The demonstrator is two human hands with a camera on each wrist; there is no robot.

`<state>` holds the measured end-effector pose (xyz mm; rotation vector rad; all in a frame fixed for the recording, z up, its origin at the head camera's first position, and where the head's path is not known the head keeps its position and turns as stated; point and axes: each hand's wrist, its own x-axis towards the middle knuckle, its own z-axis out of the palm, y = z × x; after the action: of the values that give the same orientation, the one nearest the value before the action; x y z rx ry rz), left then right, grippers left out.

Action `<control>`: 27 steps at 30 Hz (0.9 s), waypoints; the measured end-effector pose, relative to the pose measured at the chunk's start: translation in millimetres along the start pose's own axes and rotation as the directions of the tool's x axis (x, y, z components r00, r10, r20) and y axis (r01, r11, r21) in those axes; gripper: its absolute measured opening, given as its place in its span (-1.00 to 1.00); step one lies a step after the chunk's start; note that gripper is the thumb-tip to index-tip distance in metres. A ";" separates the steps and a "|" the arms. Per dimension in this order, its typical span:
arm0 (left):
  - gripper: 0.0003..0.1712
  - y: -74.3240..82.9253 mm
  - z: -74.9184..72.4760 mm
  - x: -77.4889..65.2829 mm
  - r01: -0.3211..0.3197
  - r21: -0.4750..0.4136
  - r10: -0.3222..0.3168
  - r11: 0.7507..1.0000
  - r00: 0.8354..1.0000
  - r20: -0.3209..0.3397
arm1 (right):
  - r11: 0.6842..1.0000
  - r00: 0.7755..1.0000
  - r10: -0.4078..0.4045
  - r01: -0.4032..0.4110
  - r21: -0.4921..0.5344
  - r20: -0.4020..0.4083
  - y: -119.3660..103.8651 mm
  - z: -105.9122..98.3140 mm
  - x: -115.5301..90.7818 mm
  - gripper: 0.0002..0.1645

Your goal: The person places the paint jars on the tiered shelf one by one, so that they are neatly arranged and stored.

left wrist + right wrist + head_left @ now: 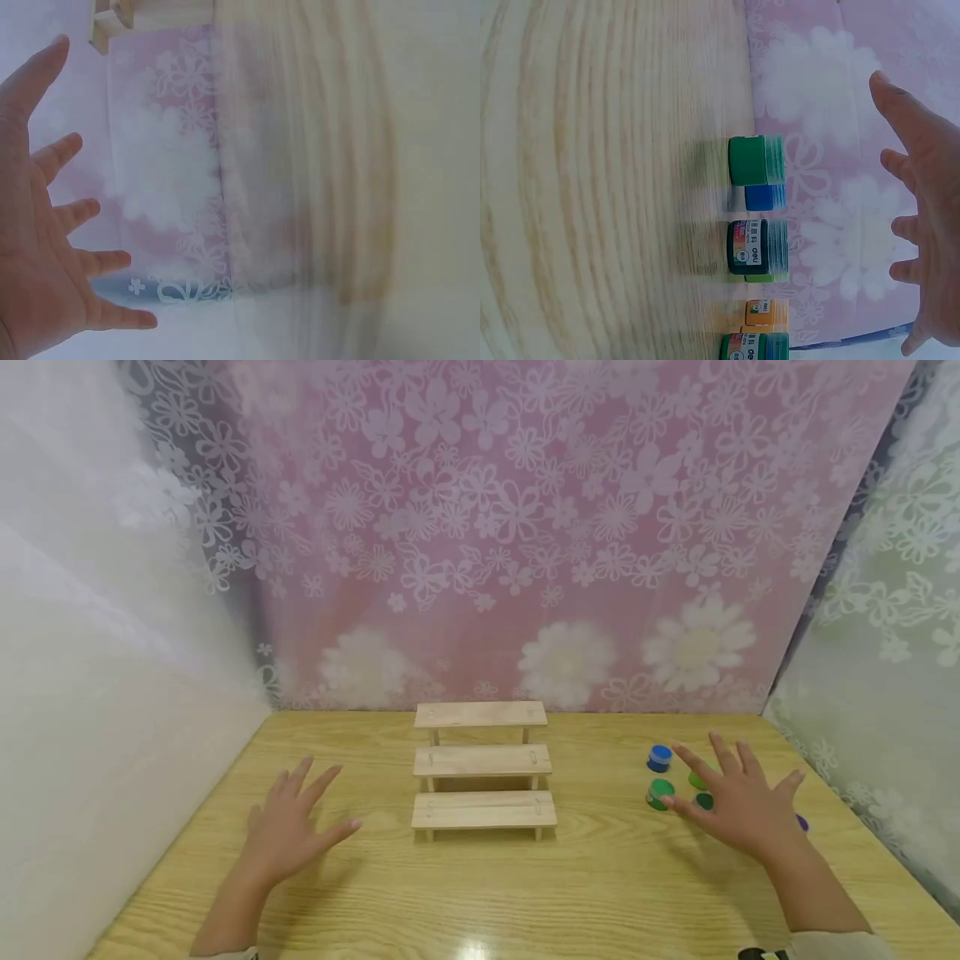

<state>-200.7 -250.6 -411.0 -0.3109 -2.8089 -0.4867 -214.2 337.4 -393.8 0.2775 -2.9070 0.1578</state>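
My left hand (283, 831) hovers over the table's left side, fingers straight and spread, holding nothing. In the left wrist view the left palm and fingers (56, 155) show spread apart. My right hand (746, 806), also spread and holding nothing, is above several small paint jars. Near its thumb stands a green paint jar (661, 794), with a blue paint jar (660, 758) behind it. Light green (699, 778), dark green (704, 802) and purple (802, 822) jars are partly hidden beneath the hand. Orange jars (761, 309) show in the right wrist view.
A three-step wooden stand (483, 810) sits mid-table between the hands. The wood-grain table (480, 893) meets a pink flowered backdrop (480, 635) behind. White sheeting (127, 652) bounds the left side, and a pale flowered sheet (885, 693) the right.
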 end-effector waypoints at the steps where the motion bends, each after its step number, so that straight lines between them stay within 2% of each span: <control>1: -0.03 1.2 1.3 2.1 -0.010 -0.024 0.009 1.000 1.000 -0.005 | 1.000 1.000 -0.001 0.001 0.002 -0.007 0.8 -0.1 -0.2 0.05; 5: -0.02 7.4 5.1 9.8 -0.026 -0.125 0.027 0.992 1.000 0.005 | 1.000 1.000 -0.003 0.003 0.008 -0.028 3.1 -1.8 -0.8 0.06; 8: -0.01 11.4 6.8 13.3 -0.030 -0.237 0.041 0.971 0.998 0.038 | 1.000 1.000 0.000 0.000 0.011 -0.027 4.3 -2.6 -1.7 0.06; 13: 0.05 15.2 9.4 17.8 -0.044 -0.420 0.098 0.906 0.989 0.108 | 0.999 1.000 0.010 -0.009 0.053 -0.016 6.5 -4.5 -3.8 0.11; 19: 0.07 18.7 15.4 24.7 -0.038 -0.521 0.133 0.853 0.980 0.147 | 0.993 1.000 0.007 -0.005 0.117 -0.016 13.0 -8.8 -5.9 0.21; 23: 0.02 21.4 18.3 27.6 0.009 -0.609 0.146 0.793 0.968 0.204 | 0.992 0.999 -0.003 0.009 0.129 -0.047 18.3 -10.5 -7.6 0.24; 27: -0.01 25.2 20.2 29.2 0.088 -0.681 0.142 0.727 0.951 0.275 | 0.987 0.996 -0.019 0.032 0.156 -0.083 25.1 -10.9 -12.2 0.29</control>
<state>-226.4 -215.5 -413.0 -0.6201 -2.7724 -1.6167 -205.3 365.4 -388.2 0.3266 -2.8129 0.3858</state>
